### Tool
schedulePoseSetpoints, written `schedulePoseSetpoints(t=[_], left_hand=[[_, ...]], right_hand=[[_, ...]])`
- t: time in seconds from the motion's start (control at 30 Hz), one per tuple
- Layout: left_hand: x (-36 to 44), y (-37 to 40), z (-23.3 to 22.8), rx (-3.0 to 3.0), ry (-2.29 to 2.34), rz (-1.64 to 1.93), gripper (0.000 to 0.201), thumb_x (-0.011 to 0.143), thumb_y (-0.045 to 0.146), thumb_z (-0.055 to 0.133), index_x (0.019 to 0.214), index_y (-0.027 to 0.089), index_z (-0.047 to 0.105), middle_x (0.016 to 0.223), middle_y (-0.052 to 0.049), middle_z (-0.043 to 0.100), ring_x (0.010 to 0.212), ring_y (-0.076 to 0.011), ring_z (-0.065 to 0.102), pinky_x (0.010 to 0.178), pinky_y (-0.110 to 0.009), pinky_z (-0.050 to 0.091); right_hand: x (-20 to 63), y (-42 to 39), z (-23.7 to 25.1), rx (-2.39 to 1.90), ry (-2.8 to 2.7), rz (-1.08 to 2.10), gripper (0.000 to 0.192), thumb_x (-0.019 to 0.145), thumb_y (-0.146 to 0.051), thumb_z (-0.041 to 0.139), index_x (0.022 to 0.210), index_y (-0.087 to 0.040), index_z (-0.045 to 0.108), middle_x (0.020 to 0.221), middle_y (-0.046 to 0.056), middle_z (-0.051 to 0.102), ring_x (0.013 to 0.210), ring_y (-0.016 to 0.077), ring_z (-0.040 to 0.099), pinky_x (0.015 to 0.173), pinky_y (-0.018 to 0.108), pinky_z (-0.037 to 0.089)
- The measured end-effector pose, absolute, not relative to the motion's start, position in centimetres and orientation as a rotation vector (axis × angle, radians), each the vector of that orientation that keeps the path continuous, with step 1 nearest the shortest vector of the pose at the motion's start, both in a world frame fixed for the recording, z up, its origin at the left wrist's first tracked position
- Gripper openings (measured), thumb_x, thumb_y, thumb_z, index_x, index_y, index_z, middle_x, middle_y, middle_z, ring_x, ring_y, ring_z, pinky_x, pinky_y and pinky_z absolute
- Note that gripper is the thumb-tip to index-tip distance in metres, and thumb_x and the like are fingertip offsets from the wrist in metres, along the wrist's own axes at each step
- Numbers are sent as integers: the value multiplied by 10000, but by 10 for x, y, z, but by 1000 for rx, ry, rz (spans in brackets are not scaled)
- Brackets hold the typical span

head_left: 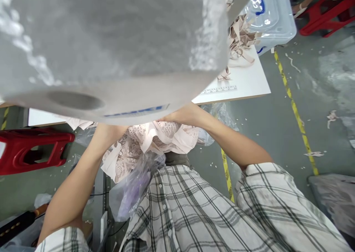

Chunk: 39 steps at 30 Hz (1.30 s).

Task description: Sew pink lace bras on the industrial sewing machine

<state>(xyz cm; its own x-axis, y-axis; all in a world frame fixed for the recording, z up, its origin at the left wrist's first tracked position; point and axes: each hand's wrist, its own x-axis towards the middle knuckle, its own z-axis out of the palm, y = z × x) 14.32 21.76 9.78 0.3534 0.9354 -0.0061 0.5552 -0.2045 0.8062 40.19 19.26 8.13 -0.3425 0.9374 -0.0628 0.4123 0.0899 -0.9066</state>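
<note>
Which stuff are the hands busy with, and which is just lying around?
In hand: pink lace fabric, held by left hand and right hand; plastic bag under it.
Lying about: red stool, clear box, fabric scraps, ruler.

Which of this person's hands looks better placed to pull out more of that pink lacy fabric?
Probably the right hand: it shows at the top of the pink lace fabric, seemingly touching it. The left hand is mostly hidden under the grey sewing machine, so its grip cannot be judged.
</note>
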Motion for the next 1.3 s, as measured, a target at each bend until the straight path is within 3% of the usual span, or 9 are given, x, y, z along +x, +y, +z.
schedulePoseSetpoints(t=[0.3,0.43,0.6,0.7,0.8,0.9,1.03,1.17,1.3], left_hand=[[148,219,109,2023,1269,607,397,757,527,725,643,258,457,658,-28,563,872,-254,632,854,-361,574],[147,218,112,2141,1294,601,300,798,424,655,661,253,450,689,-39,610,853,-241,623,861,-370,564],[138,218,102,2225,1303,616,132,851,350,606,907,232,633,849,-74,715,978,-273,663,919,-393,561],[137,217,99,2196,1334,618,219,845,380,663,983,210,648,865,-85,728,990,-291,676,912,-396,573],[143,214,102,2160,1322,668,211,819,379,705,917,208,631,869,-82,731,960,-280,685,945,-389,562],[152,210,107,2120,1306,715,158,803,334,695,840,209,606,834,-60,720,907,-255,685,925,-368,559],[148,209,109,2132,1383,597,93,819,289,628,795,206,596,760,-30,697,855,-231,667,864,-344,559],[131,194,111,2208,1547,623,145,882,307,605,947,186,648,917,-62,720,925,-239,675,893,-363,543],[141,145,128,2385,1519,891,188,923,236,605,1105,197,628,1055,-80,706,1009,-225,679,876,-344,554]], right_hand=[[407,189,76,-1299,-1823,1162,353,794,-474,786,961,-172,715,992,55,732,981,253,659,922,380,481],[410,182,34,-1282,-1613,1248,581,759,-580,792,1159,-179,664,1214,105,693,1145,302,633,1008,426,471],[403,160,-31,-1118,-997,1602,879,683,-840,690,1303,-228,575,1413,114,612,1349,312,533,1167,458,403],[406,144,-48,-961,-716,1954,882,625,-868,704,1231,-232,623,1320,117,688,1290,322,596,1096,466,497],[418,134,-54,-890,-624,2120,768,583,-657,876,1163,-208,651,1190,127,749,1170,318,682,987,445,578],[430,133,-54,-934,-542,2023,612,608,-450,913,1108,-212,654,1108,96,775,1060,277,733,905,396,611],[440,139,-44,-1042,-480,1853,452,652,-413,888,993,-208,673,920,37,783,858,197,744,778,300,604],[453,141,-15,-1116,-528,1671,489,572,-394,944,948,-211,692,767,-15,732,663,134,676,650,246,555],[455,123,34,-1135,-752,1358,343,690,-440,893,857,-229,681,713,-40,677,565,103,582,544,222,473]])
